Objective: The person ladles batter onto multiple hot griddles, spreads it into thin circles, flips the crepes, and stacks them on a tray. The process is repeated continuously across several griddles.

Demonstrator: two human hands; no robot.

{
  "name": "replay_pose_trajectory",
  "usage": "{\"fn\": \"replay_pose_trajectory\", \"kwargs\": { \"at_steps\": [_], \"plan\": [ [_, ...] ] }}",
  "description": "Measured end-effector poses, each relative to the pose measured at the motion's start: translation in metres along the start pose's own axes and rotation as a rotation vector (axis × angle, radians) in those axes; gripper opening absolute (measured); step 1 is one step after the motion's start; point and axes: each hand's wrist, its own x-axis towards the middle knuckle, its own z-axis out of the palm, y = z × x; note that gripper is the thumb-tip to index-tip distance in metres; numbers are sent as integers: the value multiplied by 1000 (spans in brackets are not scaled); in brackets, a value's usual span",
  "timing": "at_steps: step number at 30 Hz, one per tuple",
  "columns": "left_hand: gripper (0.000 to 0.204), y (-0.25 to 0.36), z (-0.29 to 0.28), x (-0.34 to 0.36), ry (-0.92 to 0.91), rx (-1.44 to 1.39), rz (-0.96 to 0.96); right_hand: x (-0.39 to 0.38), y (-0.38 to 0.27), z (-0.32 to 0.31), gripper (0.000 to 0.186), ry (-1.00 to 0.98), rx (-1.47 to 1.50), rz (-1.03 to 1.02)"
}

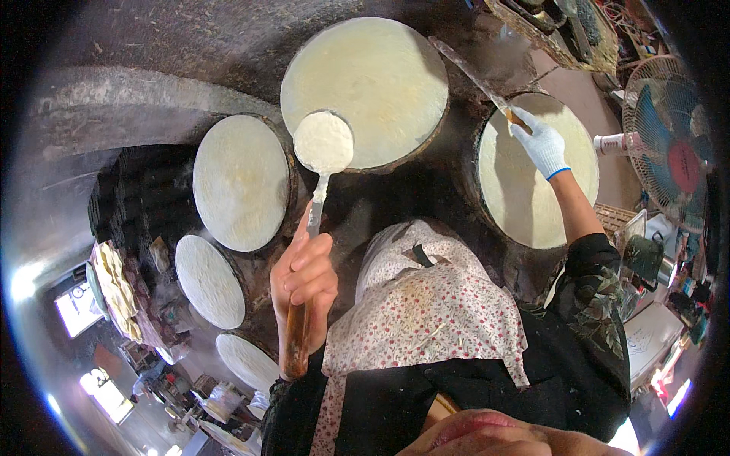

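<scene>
My bare left hand (308,270) is closed around the wooden handle of a ladle (325,143), whose round head and neck are covered in pale batter. The ladle's head overlaps the near left edge of a large round pancake (372,80) on the middle griddle. In a white knit glove, my right hand (541,144) grips the wooden handle of a long, thin-bladed spatula (473,74). That blade slants up and left, toward the middle griddle's right side. My gloved hand is over another round pale pancake (525,197) at the right.
Several more pale rounds, including one at left (239,182) and a smaller one (209,281), curve down the left side. A fan (673,148) stands at far right. A tray of tools (574,30) is at upper right. Stacked pancakes (115,289) lie at far left.
</scene>
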Motion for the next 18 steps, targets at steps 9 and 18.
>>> {"fn": "replay_pose_trajectory", "kwargs": {
  "at_steps": [9, 18],
  "plan": [
    [55, -8, 14, 4, 14, 25, 70, 63, 29, -14, 50, 11, -140, -176],
    [59, -8, 9, 1, -21, -43, 105, 132, 45, 5, 52, -72, 144, -280]
  ]
}}
